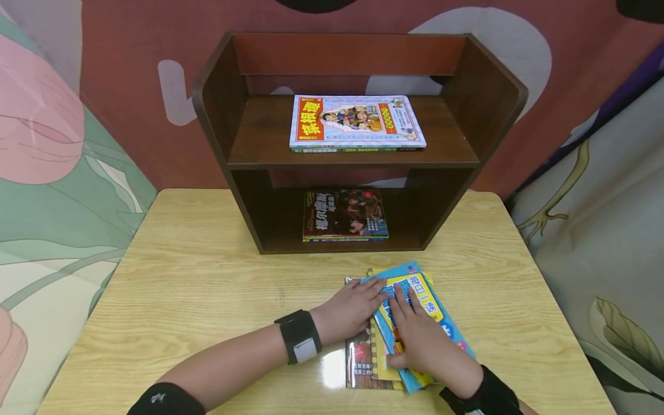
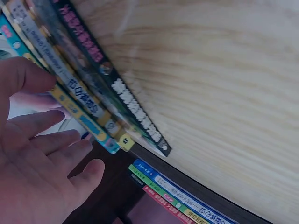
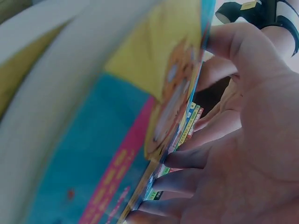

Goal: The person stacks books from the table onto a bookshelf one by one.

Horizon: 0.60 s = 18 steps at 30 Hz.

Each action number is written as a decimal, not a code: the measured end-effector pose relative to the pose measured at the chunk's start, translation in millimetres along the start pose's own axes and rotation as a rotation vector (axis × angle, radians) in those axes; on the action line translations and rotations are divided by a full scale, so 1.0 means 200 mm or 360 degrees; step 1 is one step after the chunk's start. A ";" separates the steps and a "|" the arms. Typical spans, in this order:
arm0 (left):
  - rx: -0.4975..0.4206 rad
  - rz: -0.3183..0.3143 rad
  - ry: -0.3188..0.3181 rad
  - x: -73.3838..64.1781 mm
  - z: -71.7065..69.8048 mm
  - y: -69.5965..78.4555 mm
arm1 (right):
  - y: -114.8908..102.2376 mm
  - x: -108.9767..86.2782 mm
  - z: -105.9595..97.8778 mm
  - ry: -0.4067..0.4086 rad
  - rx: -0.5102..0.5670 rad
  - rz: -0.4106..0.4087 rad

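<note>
A skewed stack of books lies on the table in front of the shelf. Topmost is a blue book [image 1: 426, 295] with a yellow title panel, turned askew. Beneath it a yellow book [image 1: 380, 357] and a dark-covered book [image 1: 358, 369] stick out on the left. My left hand [image 1: 349, 308] rests at the stack's upper left, fingers extended over the blue cover. In the left wrist view its thumb is beside the book spines [image 2: 84, 100]. My right hand [image 1: 427, 343] lies on the blue cover, fingers straight and spread, thumb out to the left.
A dark wooden two-tier shelf [image 1: 353, 165] stands at the back of the table [image 1: 207, 288]. Its upper tier holds a flat pile of light-blue books [image 1: 358, 122]; its lower tier holds dark-covered books [image 1: 344, 214]. Patterned curtains [image 1: 124, 132] surround the table.
</note>
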<state>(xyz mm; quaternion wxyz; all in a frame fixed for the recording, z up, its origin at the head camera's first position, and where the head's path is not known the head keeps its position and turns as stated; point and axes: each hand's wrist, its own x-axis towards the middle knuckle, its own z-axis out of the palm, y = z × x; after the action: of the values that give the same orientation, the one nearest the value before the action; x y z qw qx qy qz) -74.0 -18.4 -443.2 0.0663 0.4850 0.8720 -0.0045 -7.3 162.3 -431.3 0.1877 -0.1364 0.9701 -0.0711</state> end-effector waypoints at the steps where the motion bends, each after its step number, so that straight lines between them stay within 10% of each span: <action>1: -0.0020 -0.0003 0.0007 0.00 0.01 0.00 | 0.00 0.00 0.00 0.0007 0.0000 -0.0017; 18: 0.0317 0.0114 0.0253 -0.03 0.06 0.00 | 0.01 -0.02 -0.03 -0.0081 0.0072 -0.0200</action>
<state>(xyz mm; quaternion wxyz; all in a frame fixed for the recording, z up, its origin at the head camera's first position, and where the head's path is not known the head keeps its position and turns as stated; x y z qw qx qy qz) -69.1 -24.2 -454.3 -0.0514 0.5188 0.8519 -0.0502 -6.1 166.3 -425.7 0.2105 -0.1944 0.9527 -0.1012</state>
